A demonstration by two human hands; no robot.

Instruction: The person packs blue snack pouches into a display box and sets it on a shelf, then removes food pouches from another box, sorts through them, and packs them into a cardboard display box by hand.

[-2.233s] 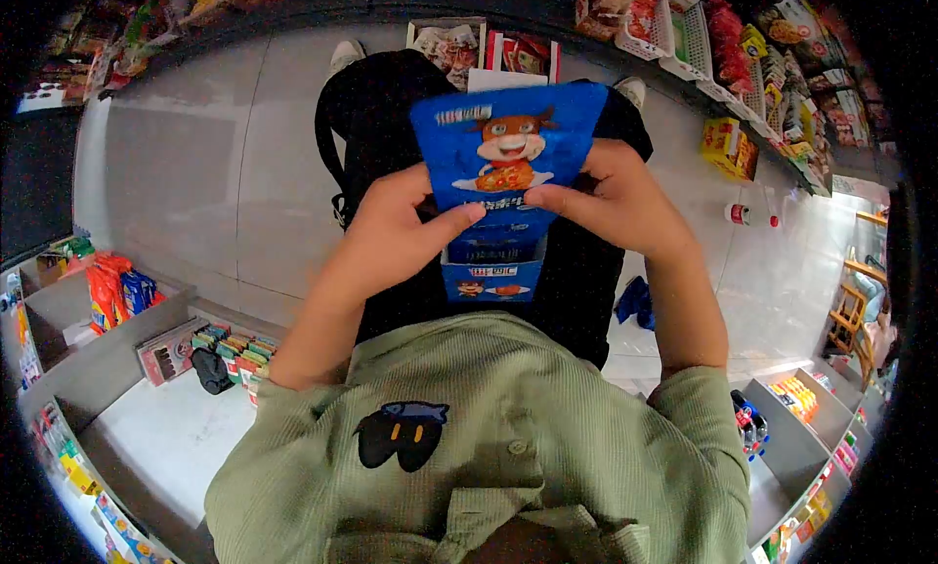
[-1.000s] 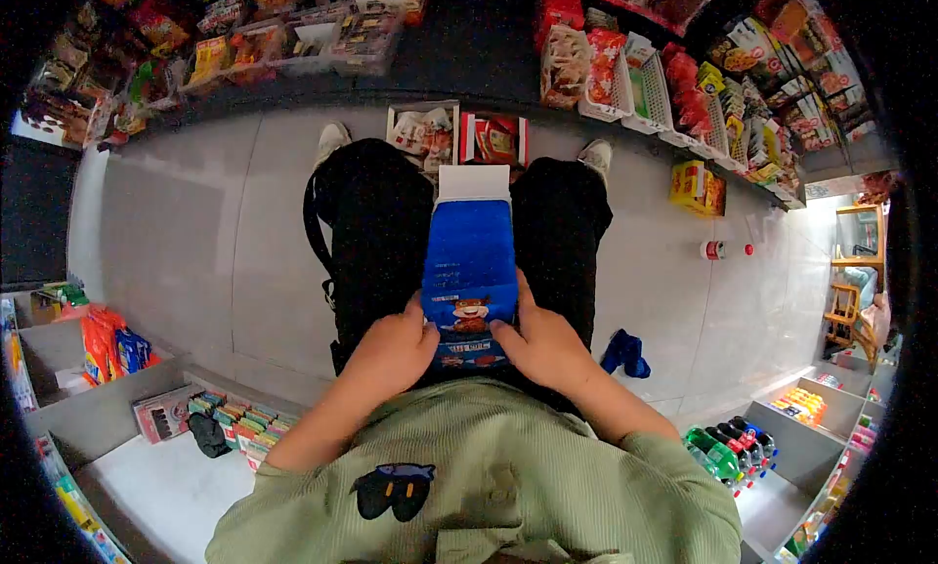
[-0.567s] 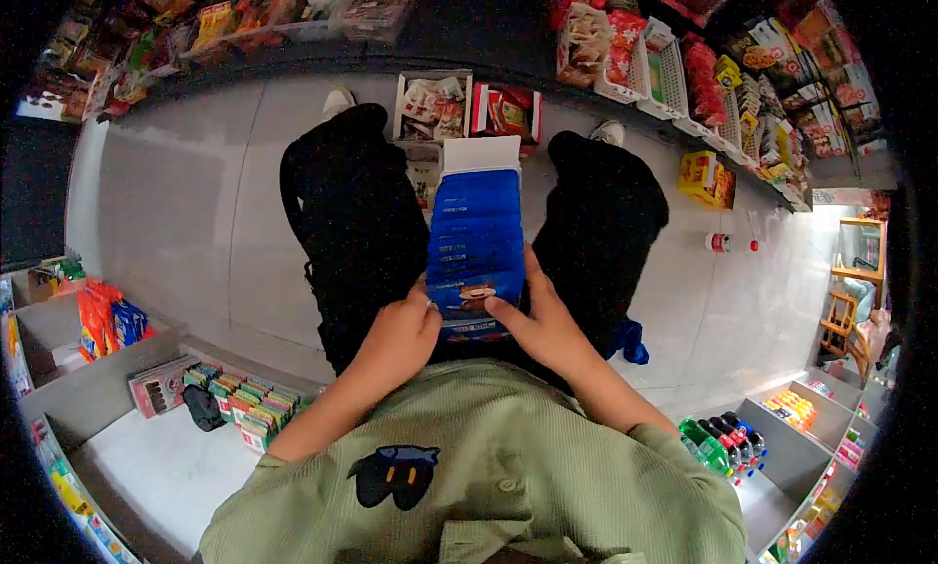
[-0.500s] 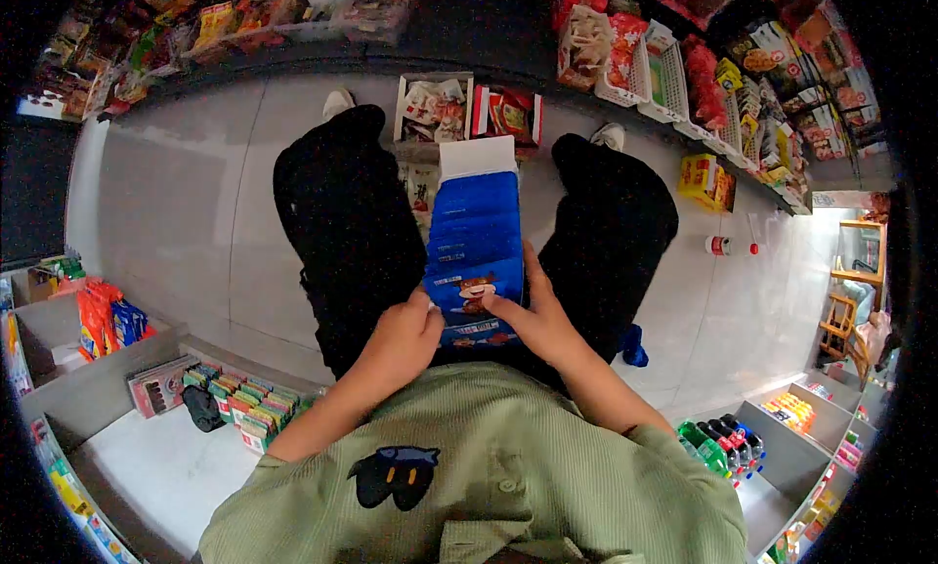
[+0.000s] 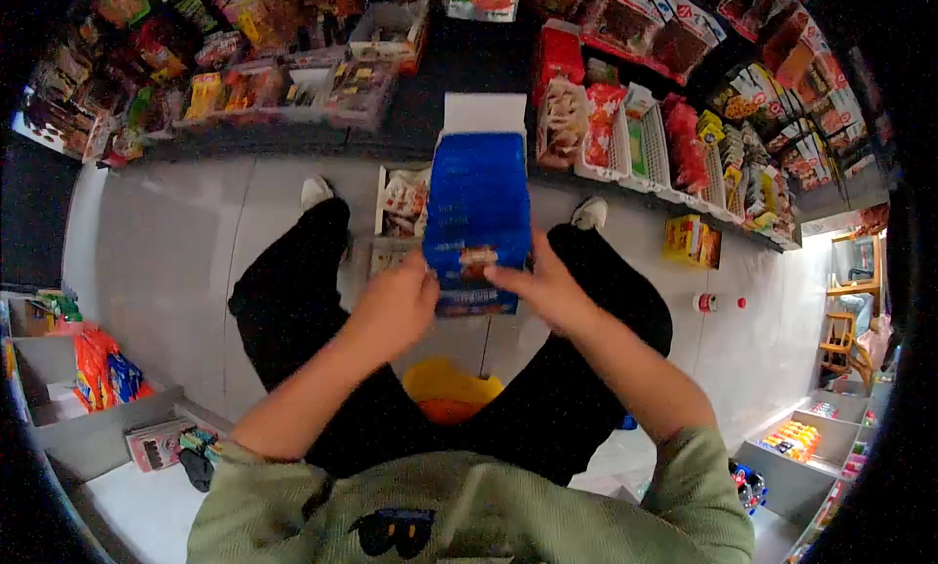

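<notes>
An open box (image 5: 485, 113) with a raised white flap is held up between my legs, above the floor. Blue packets (image 5: 477, 188) fill it in an overlapping row, and the front one carries a brown cartoon picture, blurred by motion. My left hand (image 5: 399, 295) grips the box's near left side, fingers curled and partly hidden. On the opposite side, my right hand (image 5: 549, 286) is wrapped round the edge, its thumb pressed on the front packet. Behind the box, an open carton (image 5: 383, 201) of wrapped snacks stands on the floor, partly covered.
White baskets (image 5: 657, 164) of packaged snacks line the low shelf ahead. A yellow box (image 5: 692, 242) and a bottle with a red label (image 5: 705, 302) are on the floor to the right. A yellow, rounded thing (image 5: 451, 380) shows between my thighs. Grey shelving (image 5: 93, 427) flanks me.
Both hands have moved the box up and away from my body. The view has tilted upward, showing more of the shelves ahead. The yellow thing between my thighs has come into sight.
</notes>
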